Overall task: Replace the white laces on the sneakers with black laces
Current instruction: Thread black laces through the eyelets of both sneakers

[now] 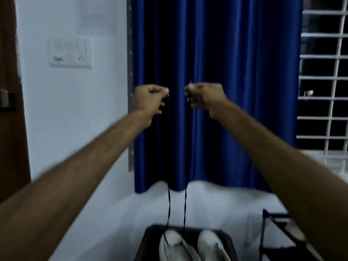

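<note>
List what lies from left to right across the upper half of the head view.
Brown wooden door → white wall switch panel → left hand → right hand, both pinching the thin black lace → white metal window grille.

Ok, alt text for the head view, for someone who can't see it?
The left hand and right hand, raised, each pinch an end of a black lace whose two strands hang down into a white sneaker on a dark stand. A second sneaker sits beside it, a blue curtain behind.
</note>
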The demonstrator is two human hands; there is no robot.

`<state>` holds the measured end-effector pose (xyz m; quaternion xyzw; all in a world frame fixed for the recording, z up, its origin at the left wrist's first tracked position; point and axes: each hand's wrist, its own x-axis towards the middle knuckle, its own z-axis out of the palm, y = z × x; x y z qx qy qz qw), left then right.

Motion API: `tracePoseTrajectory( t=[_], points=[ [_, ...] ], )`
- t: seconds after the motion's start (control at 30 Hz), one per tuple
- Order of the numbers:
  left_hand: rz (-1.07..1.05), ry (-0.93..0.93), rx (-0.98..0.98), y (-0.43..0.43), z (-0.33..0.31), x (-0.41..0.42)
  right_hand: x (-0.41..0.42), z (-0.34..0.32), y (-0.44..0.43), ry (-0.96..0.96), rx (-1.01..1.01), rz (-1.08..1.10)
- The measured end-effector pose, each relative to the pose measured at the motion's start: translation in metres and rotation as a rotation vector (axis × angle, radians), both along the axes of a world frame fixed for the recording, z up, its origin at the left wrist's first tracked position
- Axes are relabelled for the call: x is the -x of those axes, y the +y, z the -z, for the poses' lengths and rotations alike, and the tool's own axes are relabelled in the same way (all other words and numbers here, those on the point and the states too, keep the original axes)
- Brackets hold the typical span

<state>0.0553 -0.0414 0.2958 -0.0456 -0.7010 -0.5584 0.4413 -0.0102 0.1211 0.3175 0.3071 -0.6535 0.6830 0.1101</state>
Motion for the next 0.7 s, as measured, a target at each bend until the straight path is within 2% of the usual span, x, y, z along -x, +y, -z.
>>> tracePoseTrajectory(
  t=[0.23,0.3,0.37,0.43,0.57,0.7],
  points=[
    [0.107,-0.149,-0.323,-0.055,0.052,-0.022,0.021,0.012,0.048,-0.072,0.103,0.078],
    [0.057,-0.19,-0.383,-0.064,0.084,-0.021,0.029,0.026,0.059,-0.02,0.011,0.128],
    [-0.075,-0.279,-0.292,-0.067,0.128,-0.016,0.038,0.054,0.06,0.059,-0.213,0.187],
    [-0.143,-0.429,-0.089,-0.059,0.18,-0.011,0.045,0.096,0.055,0.11,-0.454,0.188],
    [0.022,-0.858,0.158,-0.022,0.286,-0.009,0.055,0.205,0.033,0.101,-0.859,0.098],
    [0.104,-1.071,0.264,0.012,0.349,-0.007,0.06,0.301,0.008,0.0,-1.042,-0.033]
  ],
)
